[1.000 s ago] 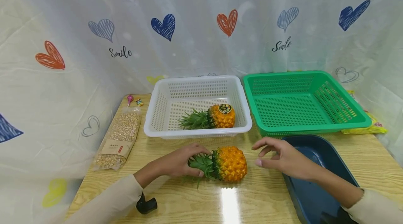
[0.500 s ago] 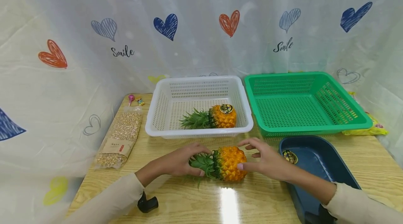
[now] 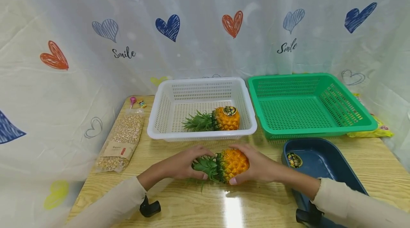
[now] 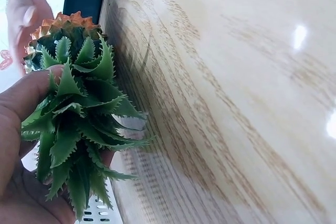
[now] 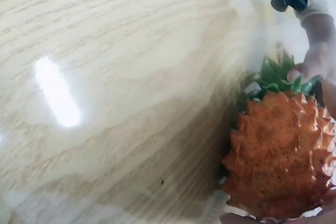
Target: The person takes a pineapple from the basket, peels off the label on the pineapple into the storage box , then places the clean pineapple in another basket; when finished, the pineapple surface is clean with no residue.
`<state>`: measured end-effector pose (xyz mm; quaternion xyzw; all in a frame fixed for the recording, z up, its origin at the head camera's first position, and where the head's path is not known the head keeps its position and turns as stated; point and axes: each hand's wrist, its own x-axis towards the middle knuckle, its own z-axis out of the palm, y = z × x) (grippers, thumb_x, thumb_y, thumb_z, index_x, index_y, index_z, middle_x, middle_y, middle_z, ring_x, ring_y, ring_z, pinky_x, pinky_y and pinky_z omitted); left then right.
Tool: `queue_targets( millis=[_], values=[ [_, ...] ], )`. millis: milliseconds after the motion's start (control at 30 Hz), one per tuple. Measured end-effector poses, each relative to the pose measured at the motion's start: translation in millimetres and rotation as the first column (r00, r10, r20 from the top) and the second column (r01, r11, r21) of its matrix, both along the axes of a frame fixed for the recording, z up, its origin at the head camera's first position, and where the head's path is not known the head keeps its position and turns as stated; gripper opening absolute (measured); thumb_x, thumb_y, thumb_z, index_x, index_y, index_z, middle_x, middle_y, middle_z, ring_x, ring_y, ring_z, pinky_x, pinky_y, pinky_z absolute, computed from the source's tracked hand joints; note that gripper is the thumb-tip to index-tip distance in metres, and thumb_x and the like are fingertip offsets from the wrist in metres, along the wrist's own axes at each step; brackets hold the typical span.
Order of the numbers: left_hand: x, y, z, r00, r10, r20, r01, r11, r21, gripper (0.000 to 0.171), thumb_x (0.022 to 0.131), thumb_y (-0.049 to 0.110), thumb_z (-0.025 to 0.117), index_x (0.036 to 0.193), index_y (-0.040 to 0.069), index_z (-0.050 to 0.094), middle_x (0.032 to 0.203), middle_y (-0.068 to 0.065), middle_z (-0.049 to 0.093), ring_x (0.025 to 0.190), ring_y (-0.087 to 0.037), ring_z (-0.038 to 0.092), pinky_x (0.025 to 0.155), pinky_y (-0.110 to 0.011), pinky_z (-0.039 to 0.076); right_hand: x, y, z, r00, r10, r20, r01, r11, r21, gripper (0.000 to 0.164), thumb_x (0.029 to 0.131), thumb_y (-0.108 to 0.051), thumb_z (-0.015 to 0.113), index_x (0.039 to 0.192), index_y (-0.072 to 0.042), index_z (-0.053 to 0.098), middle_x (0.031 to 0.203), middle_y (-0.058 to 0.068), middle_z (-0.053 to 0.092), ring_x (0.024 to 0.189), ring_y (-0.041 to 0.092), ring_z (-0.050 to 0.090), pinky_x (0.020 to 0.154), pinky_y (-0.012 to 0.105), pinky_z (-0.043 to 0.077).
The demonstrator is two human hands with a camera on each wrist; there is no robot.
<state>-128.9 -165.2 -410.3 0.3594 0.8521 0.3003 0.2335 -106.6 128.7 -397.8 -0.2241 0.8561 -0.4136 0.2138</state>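
Note:
A pineapple [image 3: 233, 165] lies on its side on the table in the head view, leafy crown to the left and orange body to the right. My left hand [image 3: 189, 164] grips it by the crown. In the left wrist view, thumb and fingers are around the green leaves [image 4: 79, 114]. From the right, my right hand [image 3: 257, 164] holds the far end of the body, thumb on the near side and fingers over the far side. The body [image 5: 278, 156] fills the lower right of the right wrist view, with only a bit of my right hand showing beneath it.
A white basket [image 3: 201, 136] behind holds a second pineapple [image 3: 225, 118] with a round sticker. To its right stands a green basket [image 3: 320, 130]. A dark blue tray [image 3: 320, 156], sticker inside, lies under my right forearm. At left are a grain bag [image 3: 121, 139], a lollipop [image 3: 132, 100] and a candy [image 3: 142, 104].
My right hand has moved left from beside the blue tray and closed around the pineapple's body. My left hand has stayed on the crown. A sticker in the tray has come into sight.

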Motion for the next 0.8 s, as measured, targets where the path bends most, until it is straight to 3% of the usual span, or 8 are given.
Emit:
queue_targets(
  millis=[67,167,367,633,800],
  values=[
    [-0.2,-0.4,-0.6,1.0,0.0,0.002,0.0,1.0,0.006,0.06,0.092,0.041,0.073,0.146,0.025,0.05,0.146,0.0,0.048,0.132,-0.02,0.049,0.104,-0.046,0.046,0.1,-3.5,-4.1,1.0,0.018,0.003,-0.018,1.0,-0.012,0.106,0.07,-0.043,0.09,0.155,-0.012,0.035,0.144,0.021,0.041,0.119,0.033,0.052,0.093,0.05,0.049],
    [-0.6,-0.7,-1.7,1.0,0.0,0.002,0.0,1.0,0.014,0.06,0.092,0.041,0.074,0.145,0.025,0.05,0.145,0.0,0.048,0.132,-0.019,0.049,0.105,-0.046,0.046,0.7,-7.2,-8.4,1.0,0.015,-0.01,-0.016,1.0,-0.019,0.111,0.068,-0.042,0.092,0.156,-0.009,0.033,0.143,0.022,0.042,0.121,0.033,0.052,0.096,0.051,0.048],
    [-0.6,-0.3,-1.4,1.0,0.003,0.006,-0.003,1.0,0.019,0.059,0.092,0.043,0.073,0.144,0.027,0.051,0.145,0.001,0.049,0.132,-0.019,0.048,0.104,-0.046,0.046,-2.8,-10.0,-10.8,0.998,0.01,-0.057,-0.01,1.0,-0.004,0.102,0.065,-0.03,0.092,0.15,-0.009,0.042,0.132,0.019,0.049,0.109,0.028,0.055,0.087,0.043,0.051],
    [-1.2,0.2,-0.4,1.0,-0.002,0.003,0.002,1.0,0.017,0.059,0.092,0.044,0.073,0.144,0.027,0.051,0.145,0.001,0.048,0.132,-0.019,0.048,0.104,-0.046,0.046,-5.9,-10.2,-10.5,1.0,-0.004,0.013,0.004,1.0,-0.011,0.1,0.065,-0.027,0.091,0.15,-0.01,0.043,0.128,0.019,0.047,0.103,0.027,0.056,0.081,0.039,0.052],
    [-1.4,-0.1,-1.1,1.0,0.0,0.006,-0.001,1.0,0.013,0.06,0.092,0.045,0.072,0.144,0.026,0.051,0.146,0.001,0.048,0.133,-0.019,0.048,0.105,-0.046,0.046,-6.5,-10.3,-10.9,1.0,-0.007,0.013,0.007,1.0,-0.01,0.099,0.065,-0.027,0.091,0.15,-0.009,0.043,0.127,0.02,0.047,0.102,0.026,0.056,0.08,0.039,0.052]
  ],
)
